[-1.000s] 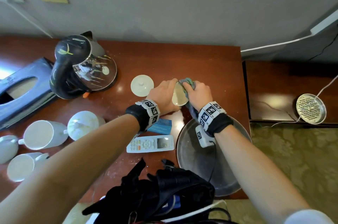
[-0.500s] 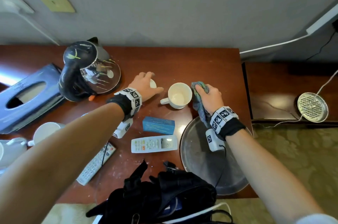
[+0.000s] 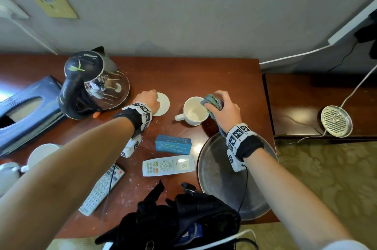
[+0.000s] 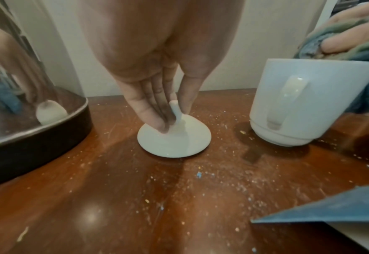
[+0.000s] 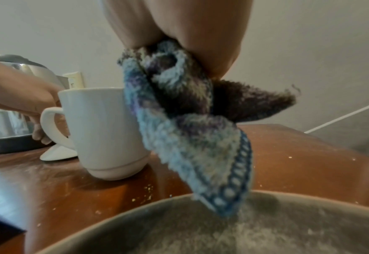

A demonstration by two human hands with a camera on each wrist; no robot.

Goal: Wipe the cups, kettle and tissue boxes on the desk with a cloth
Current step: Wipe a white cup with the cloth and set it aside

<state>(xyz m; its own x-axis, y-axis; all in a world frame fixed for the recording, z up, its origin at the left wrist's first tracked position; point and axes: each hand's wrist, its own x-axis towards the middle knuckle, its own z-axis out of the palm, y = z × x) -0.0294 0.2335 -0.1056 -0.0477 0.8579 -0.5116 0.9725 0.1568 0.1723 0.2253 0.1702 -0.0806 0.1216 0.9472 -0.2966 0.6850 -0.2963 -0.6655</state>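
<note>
A white cup (image 3: 193, 111) stands upright on the brown desk (image 3: 204, 74), its handle toward the left. My right hand (image 3: 219, 104) grips a bunched blue-grey cloth (image 3: 211, 99) at the cup's right rim; the cloth (image 5: 190, 128) hangs down beside the cup (image 5: 105, 130). My left hand (image 4: 174, 113) pinches the knob of a white cup lid (image 4: 174, 139) that lies flat on the desk. The steel-and-black kettle (image 3: 93, 82) stands just left of the lid (image 3: 163, 104). A dark tissue box (image 3: 26, 111) lies at the far left.
A round metal tray (image 3: 220, 178) sits under my right wrist. A small blue box (image 3: 173, 144), a white remote (image 3: 168, 165) and a grey remote (image 3: 102, 186) lie in front. More white cups (image 3: 42, 153) stand at the left edge, a black bag (image 3: 173, 219) near me.
One second ago both hands held the cup with the cloth on it. The cup now stands on the desk; my left hand moved left onto the lid, my right keeps the cloth.
</note>
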